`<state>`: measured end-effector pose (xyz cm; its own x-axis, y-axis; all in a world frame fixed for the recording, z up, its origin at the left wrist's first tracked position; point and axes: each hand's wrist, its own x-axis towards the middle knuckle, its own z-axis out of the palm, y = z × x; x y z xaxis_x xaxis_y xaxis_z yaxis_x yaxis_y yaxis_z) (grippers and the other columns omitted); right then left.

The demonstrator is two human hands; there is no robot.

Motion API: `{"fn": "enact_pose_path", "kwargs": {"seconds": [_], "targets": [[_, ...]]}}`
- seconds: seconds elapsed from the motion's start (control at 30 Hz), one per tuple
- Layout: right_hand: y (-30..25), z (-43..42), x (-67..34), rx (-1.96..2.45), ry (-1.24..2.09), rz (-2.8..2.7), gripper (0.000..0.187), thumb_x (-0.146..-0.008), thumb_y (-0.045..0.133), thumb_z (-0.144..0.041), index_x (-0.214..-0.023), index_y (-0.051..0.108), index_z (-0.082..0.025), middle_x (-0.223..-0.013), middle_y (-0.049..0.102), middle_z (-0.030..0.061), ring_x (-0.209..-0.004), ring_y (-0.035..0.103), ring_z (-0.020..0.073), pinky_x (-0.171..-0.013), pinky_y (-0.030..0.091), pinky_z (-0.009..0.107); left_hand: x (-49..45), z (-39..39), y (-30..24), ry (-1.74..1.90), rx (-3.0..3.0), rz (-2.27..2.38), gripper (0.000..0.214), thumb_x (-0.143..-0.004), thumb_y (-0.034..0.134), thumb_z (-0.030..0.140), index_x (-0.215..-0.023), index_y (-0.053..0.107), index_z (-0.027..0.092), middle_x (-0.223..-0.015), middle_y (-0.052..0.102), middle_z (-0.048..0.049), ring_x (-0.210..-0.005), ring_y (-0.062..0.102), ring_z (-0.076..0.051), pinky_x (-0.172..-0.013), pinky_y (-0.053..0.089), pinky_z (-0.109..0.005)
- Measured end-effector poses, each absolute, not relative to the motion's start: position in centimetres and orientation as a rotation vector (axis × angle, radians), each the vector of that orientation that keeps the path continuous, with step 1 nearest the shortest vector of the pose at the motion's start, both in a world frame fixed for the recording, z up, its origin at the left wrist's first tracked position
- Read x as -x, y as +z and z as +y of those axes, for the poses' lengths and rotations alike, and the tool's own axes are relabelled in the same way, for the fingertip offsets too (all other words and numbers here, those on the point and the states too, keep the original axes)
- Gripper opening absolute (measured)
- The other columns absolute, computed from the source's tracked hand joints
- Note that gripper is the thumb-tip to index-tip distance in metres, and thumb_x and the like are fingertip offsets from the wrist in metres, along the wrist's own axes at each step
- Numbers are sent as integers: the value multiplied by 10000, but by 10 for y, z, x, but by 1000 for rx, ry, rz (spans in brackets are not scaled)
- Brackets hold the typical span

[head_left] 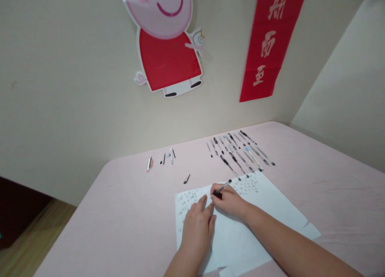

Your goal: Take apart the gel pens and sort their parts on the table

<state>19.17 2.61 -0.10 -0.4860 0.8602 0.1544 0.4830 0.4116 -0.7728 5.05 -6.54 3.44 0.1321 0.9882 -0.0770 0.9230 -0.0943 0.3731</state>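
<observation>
My right hand (229, 201) grips a black pen (221, 187), its tip down on a white sheet of paper (240, 229) with handwriting near its far edge. My left hand (197, 225) lies flat on the left part of the paper, fingers stretched out, holding it down. Both hands are close together at the sheet's upper middle. The paper lies on a pink table (120, 213).
A row of several pens (240, 150) lies beyond the paper near the wall. Pen parts and caps (168, 156) and a small pink item (148, 164) lie at the far left; one black cap (187, 178) lies alone. A cartoon pig cutout (168, 40) and red banner (269, 44) hang on the wall.
</observation>
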Motion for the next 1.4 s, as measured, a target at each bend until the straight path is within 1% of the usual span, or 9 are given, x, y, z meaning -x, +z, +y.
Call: {"fn": "enact_pose_path", "kwargs": {"seconds": [0.23,0.43,0.7,0.93,1.2,1.4], "targets": [[2,27,-191,1157,896,-2123,95,-720,500,-151,-677,573,-193,-540,481,-49,-512,451,112,-517,337,219,-51,-66,35,279,-2061,1855,402,-856,431,220,-1224,593,245,-1408,462,-53,-1173,491,-247,-1013,384,-395],[5,26,-192,1186,935,-2072,89,-720,498,-158,-667,559,-195,-545,484,-43,-527,458,117,-518,345,220,-50,-65,35,283,-2070,1848,400,-862,427,226,-1227,591,242,-1407,462,-61,-1170,491,-254,-1009,386,-403],[3,26,-193,1176,874,-2132,98,-732,495,-167,-681,571,-202,-552,492,-44,-531,463,119,-531,348,222,-49,-66,35,298,-2065,1836,384,-863,429,237,-1205,603,239,-1406,463,-64,-1161,497,-258,-1006,387,-408],[2,27,-192,1185,860,-2118,104,-733,487,-159,-688,570,-202,-550,485,-47,-523,459,117,-528,345,222,-49,-65,35,273,-2053,1848,395,-866,425,236,-1223,594,243,-1419,447,-67,-1182,489,-268,-1017,378,-427],[1,27,-192,1172,846,-2126,97,-717,493,-148,-667,557,-201,-543,486,-48,-532,453,117,-529,338,218,-50,-65,34,288,-2070,1849,392,-861,437,232,-1219,596,244,-1409,460,-65,-1174,493,-260,-1002,394,-410],[2,26,-192,1183,836,-2138,101,-715,494,-144,-666,563,-199,-526,483,-47,-523,446,119,-524,333,219,-49,-66,35,283,-2067,1844,391,-868,428,237,-1221,596,236,-1413,455,-70,-1174,494,-265,-1009,388,-417]]}}
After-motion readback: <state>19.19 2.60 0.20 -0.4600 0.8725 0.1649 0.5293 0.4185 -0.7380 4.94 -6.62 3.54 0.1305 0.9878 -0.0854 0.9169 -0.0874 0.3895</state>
